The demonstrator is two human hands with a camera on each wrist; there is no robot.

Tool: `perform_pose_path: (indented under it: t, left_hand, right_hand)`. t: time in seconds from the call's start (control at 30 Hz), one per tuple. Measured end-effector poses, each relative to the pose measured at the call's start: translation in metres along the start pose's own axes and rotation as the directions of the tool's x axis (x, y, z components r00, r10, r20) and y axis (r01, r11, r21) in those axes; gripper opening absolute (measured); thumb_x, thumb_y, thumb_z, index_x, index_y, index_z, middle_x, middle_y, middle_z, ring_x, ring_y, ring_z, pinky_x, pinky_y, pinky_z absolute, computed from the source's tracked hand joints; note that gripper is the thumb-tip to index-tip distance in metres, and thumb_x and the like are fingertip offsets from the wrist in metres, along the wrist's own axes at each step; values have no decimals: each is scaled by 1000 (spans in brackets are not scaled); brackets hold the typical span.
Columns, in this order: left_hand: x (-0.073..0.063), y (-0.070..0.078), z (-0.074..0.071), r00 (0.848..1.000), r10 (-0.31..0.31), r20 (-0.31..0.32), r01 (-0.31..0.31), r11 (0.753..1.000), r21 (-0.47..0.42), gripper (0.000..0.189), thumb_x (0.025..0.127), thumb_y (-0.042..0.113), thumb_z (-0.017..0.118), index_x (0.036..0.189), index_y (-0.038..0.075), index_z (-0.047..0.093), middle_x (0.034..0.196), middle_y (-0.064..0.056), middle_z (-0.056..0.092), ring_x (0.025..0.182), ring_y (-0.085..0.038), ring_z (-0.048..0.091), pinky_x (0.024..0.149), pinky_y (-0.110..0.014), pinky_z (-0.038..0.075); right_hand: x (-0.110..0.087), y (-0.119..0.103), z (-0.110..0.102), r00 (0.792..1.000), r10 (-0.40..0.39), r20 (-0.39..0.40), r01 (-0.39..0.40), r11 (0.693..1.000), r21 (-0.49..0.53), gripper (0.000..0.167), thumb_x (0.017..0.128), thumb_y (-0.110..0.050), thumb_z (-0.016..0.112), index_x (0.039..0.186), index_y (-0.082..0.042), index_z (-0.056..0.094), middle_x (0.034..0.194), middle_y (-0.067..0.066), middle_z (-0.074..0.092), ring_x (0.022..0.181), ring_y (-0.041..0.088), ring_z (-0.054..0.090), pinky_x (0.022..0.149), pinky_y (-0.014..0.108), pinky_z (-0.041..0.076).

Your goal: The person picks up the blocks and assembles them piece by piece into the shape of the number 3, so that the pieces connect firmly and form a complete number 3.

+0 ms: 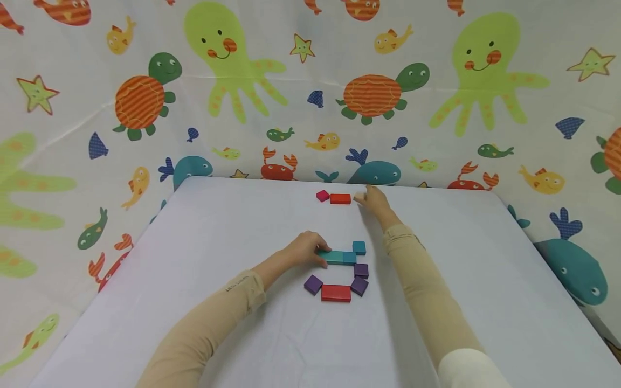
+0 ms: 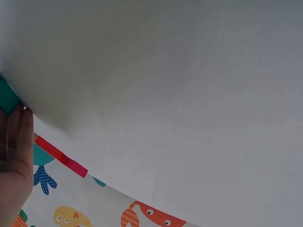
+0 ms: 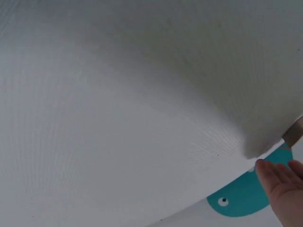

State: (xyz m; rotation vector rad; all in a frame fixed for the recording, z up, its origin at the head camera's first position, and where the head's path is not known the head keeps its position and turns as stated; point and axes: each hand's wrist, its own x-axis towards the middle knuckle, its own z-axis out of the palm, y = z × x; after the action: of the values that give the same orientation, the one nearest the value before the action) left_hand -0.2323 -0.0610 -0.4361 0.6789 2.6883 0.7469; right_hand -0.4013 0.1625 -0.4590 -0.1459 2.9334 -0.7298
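Note:
My left hand (image 1: 306, 249) grips the left end of a teal block (image 1: 335, 257), which lies in line with a blue block (image 1: 349, 258). In the left wrist view its fingers rest against a green-teal block (image 2: 7, 97). Farther back, my right hand (image 1: 375, 201) pinches a small beige wooden block (image 1: 359, 195) just right of a red block (image 1: 340, 199). The right wrist view catches a brown side of the wooden block (image 3: 293, 133) at its edge; the thumb is hidden there.
A blue cube (image 1: 359, 248) sits behind the teal row. Purple cubes (image 1: 361, 270) and a long red block (image 1: 336, 293) curve below it. A pink-red cube (image 1: 322, 195) lies at the back of the white table (image 1: 233, 226). A sea-animal curtain (image 1: 310, 70) hangs behind.

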Motion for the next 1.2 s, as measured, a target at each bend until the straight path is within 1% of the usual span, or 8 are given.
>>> perform_pose_path:
  t: [0.17,0.3,0.4,0.47,0.67,0.93,1.17,1.2]
  left_hand:
    - [-1,1,1,1000,0,-1,0,1000,0,38,74,20,80,109,7,71,106,-7,71,91,-15,58,82,-26,50]
    - [-1,1,2,1000,-1,-3,1,1000,-1,38,75,20,80,110,7,71,107,-7,71,91,-15,58,82,-26,50]
    - [-2,2,2,1000,2,-3,-2,1000,-1,39,74,20,80,110,7,71,106,-7,71,91,-16,59,81,-25,51]
    - [-3,2,2,1000,9,-4,-9,1000,4,39,74,20,80,109,7,71,106,-7,71,91,-16,59,81,-25,51]
    - [-3,3,1,1000,27,-3,-27,999,23,39,74,20,80,109,6,71,107,-7,71,90,-15,59,81,-24,50]
    - [-4,4,-1,1000,10,-1,-10,1000,27,39,74,20,80,110,7,71,107,-7,71,89,-15,57,81,-25,49]
    - [-4,2,-2,1000,19,-10,-19,1000,21,39,75,20,80,110,7,70,106,-7,71,90,-15,57,80,-24,49]
    - [-4,1,-2,1000,20,-10,-20,1000,20,39,74,20,80,110,7,70,106,-7,71,90,-15,57,81,-25,49]
  right_hand:
    - [63,56,44,998,-54,-29,50,993,-109,75,93,-51,50,142,3,33,134,25,50,123,37,49,106,41,39]
    - [90,77,63,993,-80,-85,68,989,-130,56,94,-39,56,130,2,45,122,23,59,112,37,56,95,46,46]
    - [81,70,58,993,-64,-97,56,995,-83,55,93,-39,57,129,1,46,121,23,59,111,39,56,96,48,45]
    - [71,62,51,998,-27,-60,24,999,-43,60,92,-42,57,132,0,43,125,23,56,115,39,54,99,47,43]
    - [69,60,52,993,-32,-115,24,997,-67,56,87,-44,63,118,1,50,110,22,64,95,33,61,84,41,50]
    - [60,46,48,992,-22,-125,14,998,-62,57,86,-53,60,103,1,52,93,20,64,80,30,56,73,39,49]
    - [13,10,17,996,59,-66,-56,998,40,51,90,-42,60,111,4,54,107,22,62,95,33,56,89,45,47]
    - [14,14,19,995,32,-93,-28,998,50,54,88,-46,61,108,5,56,103,21,64,91,30,57,85,42,49]
